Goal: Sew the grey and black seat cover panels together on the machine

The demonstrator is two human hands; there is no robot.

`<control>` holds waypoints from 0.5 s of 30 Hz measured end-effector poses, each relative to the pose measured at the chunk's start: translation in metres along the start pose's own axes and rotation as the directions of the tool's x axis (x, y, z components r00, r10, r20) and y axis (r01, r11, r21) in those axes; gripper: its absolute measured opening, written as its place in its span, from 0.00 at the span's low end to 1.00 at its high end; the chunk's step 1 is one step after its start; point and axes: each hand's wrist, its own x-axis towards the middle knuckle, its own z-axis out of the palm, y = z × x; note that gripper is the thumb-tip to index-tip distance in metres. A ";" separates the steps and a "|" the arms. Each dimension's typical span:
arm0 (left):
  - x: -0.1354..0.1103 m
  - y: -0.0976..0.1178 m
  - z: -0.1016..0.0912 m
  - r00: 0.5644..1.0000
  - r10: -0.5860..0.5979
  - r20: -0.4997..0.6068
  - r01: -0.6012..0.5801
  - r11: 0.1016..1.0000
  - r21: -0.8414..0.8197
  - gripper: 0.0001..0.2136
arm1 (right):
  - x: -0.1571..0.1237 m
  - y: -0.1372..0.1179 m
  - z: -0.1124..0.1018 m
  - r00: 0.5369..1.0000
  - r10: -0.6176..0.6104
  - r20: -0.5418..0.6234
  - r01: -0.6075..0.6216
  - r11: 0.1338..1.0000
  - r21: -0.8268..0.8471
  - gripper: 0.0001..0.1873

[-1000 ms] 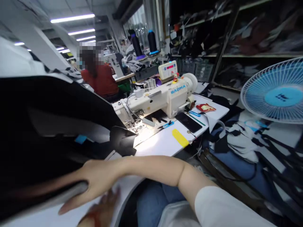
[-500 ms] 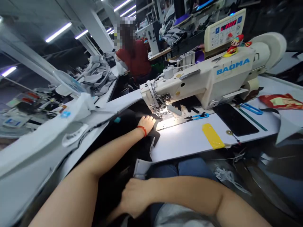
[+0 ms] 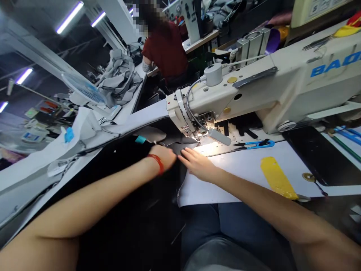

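A white sewing machine stands on the white table, its lamp lighting the needle area. Black fabric lies over the table's left part and hangs toward my lap. My left hand, with a red band on the wrist, rests on the fabric just left of the needle, fingers curled down onto it. My right hand lies flat beside it, fingers stretched toward the presser foot and pressing the fabric edge.
Blue thread snips, a yellow strip and a black phone lie on the table to the right. A person in a red top sits at the station ahead. Grey fabric piles and a fan are at the left.
My right hand came up from my lap to the table beside the left hand. The view has moved closer to the needle. The left hand stays on the fabric.
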 end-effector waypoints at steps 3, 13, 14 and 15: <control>0.033 0.047 -0.008 0.944 0.324 -0.061 -0.326 0.945 -0.036 0.11 | 0.007 -0.007 0.016 0.995 -0.056 -0.085 0.053 0.998 -0.040 0.24; 0.040 -0.001 0.074 0.904 -0.158 -0.398 0.038 0.955 -0.293 0.17 | -0.029 0.002 0.002 0.922 -0.316 0.226 0.326 0.945 -0.012 0.13; 0.039 -0.002 0.075 0.861 -0.276 -0.427 0.133 0.933 -0.334 0.18 | -0.027 0.001 0.002 0.918 -0.319 0.235 0.333 0.943 -0.023 0.13; 0.041 -0.003 0.073 0.815 -0.362 -0.453 0.210 0.913 -0.350 0.20 | -0.023 -0.002 0.003 0.913 -0.332 0.237 0.350 0.936 -0.036 0.14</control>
